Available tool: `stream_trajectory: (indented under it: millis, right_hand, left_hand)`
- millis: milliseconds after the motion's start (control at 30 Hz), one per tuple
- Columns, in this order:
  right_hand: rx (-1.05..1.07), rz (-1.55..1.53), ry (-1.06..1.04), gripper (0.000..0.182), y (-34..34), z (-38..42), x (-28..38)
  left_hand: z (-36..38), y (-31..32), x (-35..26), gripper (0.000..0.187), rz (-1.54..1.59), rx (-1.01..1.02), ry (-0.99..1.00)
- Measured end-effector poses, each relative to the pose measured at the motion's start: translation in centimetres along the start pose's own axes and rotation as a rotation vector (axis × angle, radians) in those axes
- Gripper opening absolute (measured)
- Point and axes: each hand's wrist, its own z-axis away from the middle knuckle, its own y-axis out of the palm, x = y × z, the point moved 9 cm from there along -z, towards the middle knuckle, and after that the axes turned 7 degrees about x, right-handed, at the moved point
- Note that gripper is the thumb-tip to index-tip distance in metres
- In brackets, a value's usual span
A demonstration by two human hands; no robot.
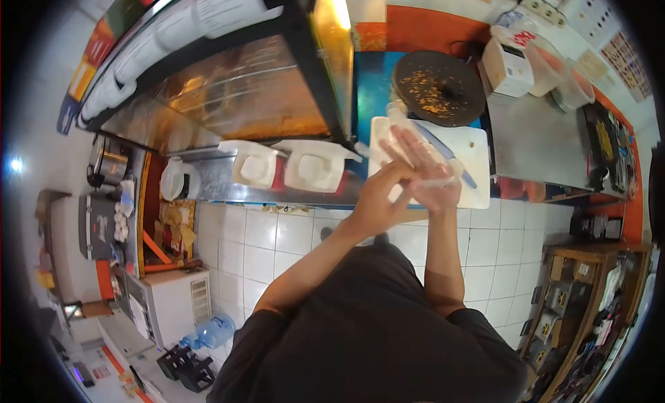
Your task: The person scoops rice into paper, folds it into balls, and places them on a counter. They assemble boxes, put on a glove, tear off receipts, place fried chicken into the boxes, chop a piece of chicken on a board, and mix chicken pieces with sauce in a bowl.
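Note:
A clear plastic glove (454, 171) covers my right hand (429, 160), whose fingers are stretched out over the white cutting board (475, 195). My left hand (382, 195) is at the right hand's side, with its fingers pinched on the glove. Loose plastic sticks out past the right fingertips. A knife with a blue-grey blade (436, 141) lies slantwise on the board, partly hidden by the gloved hand. Just behind the board stands a round dark chopping block (422, 62) strewn with brownish bits.
Two open food boxes (346, 156) (235, 153), each with a white mound inside, sit on the metal counter at left. Behind them rises a glass display cabinet (249, 91). A white printer-like box (508, 67) and plastic tubs (573, 91) stand at the right.

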Motion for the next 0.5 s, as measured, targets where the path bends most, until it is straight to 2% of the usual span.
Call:
stream_trajectory:
  millis: [67,100,167,200,233,300,333,367,467,500]
  right_hand:
    - [-0.142,-0.029,0.018,0.081,-0.9,0.5,0.5]
    - [-0.142,-0.031,0.002,0.081,-1.0,0.1,0.8]
    - [-0.492,0.248,-0.025,0.078,-3.9,0.4,2.0]
    - [-0.563,0.323,0.029,0.071,-4.9,0.8,1.5]
    - [-0.562,0.318,0.023,0.071,-5.7,1.1,1.5]
    - [-0.535,0.224,0.269,0.07,-7.3,1.3,-0.5]
    - [-0.503,0.246,0.145,0.069,-5.1,-0.6,1.0]
    - [-0.496,0.248,0.137,0.069,-4.9,-0.8,1.4]
    - [-0.217,0.132,0.109,0.078,-2.7,-1.5,1.2]
    - [-0.212,0.136,0.111,0.078,-2.7,-1.5,1.3]
  left_hand:
    - [0.1,0.4,-0.9,0.009,-0.044,-0.018,0.011]
    - [-0.5,0.9,-1.3,0.009,-0.048,-0.003,0.014]
    - [-1.2,2.6,-1.6,0.016,-0.166,0.148,-0.018]
    - [-1.6,2.8,-1.7,0.016,-0.173,0.157,-0.019]
    - [-2.1,2.4,-1.4,0.022,-0.183,0.11,-0.058]
    - [-3.6,1.4,-0.6,0.032,-0.202,0.014,-0.124]
    - [-4.2,0.7,-1.0,0.028,-0.24,-0.015,-0.051]
    - [-4.5,0.4,-1.0,0.028,-0.244,-0.013,-0.042]
    - [-5.0,-0.2,-1.5,0.013,-0.299,-0.07,0.009]
    - [-5.1,0.1,-1.7,0.013,-0.299,-0.075,0.013]
